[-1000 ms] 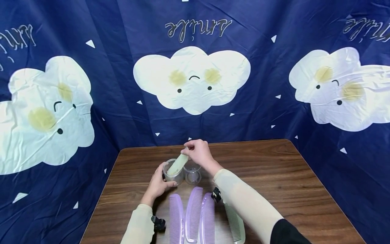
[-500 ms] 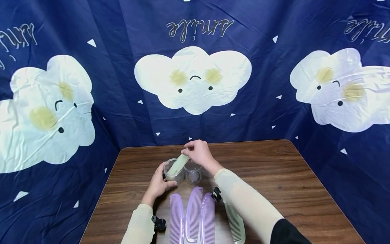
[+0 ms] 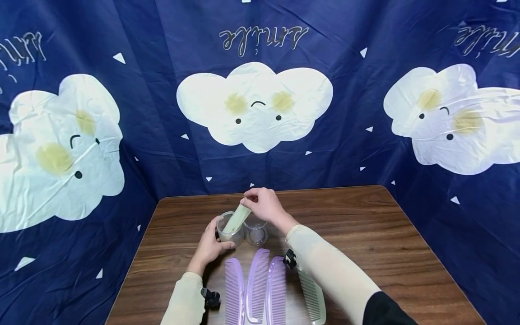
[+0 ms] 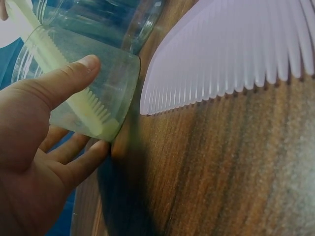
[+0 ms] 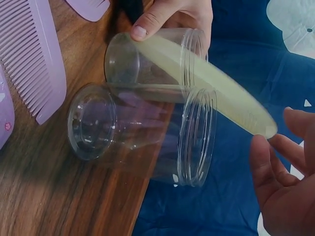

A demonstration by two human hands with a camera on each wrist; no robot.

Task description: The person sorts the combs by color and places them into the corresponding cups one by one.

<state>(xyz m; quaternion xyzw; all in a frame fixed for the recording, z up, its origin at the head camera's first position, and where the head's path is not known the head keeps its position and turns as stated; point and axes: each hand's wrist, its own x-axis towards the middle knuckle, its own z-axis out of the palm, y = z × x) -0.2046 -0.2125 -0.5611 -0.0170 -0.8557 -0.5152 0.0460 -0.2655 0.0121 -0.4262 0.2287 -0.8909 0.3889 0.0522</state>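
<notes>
A pale green comb [image 3: 237, 218] leans inside a clear jar [image 3: 230, 239], its lower end at the jar's bottom in the left wrist view. My left hand [image 3: 209, 245] holds this jar from the left, thumb across its near side, fingers around it [image 4: 44, 147]. My right hand [image 3: 266, 206] pinches the comb's upper end, which sticks out past the rim; in the right wrist view thumb and fingers [image 5: 290, 172] meet at the comb's tip [image 5: 246, 110]. A second clear jar [image 3: 257, 235] with nothing visible in it stands just right of the first.
Three purple combs [image 3: 234, 289] [image 3: 258, 284] [image 3: 277, 289] lie side by side near the front of the wooden table [image 3: 365, 234]. Another green comb [image 3: 312, 295] lies partly under my right forearm. A dark blue curtain with white clouds [image 3: 256, 104] hangs behind the table.
Both hands keep their holds and have barely moved. The comb in the jar looks turned slightly, showing a narrower side than before.
</notes>
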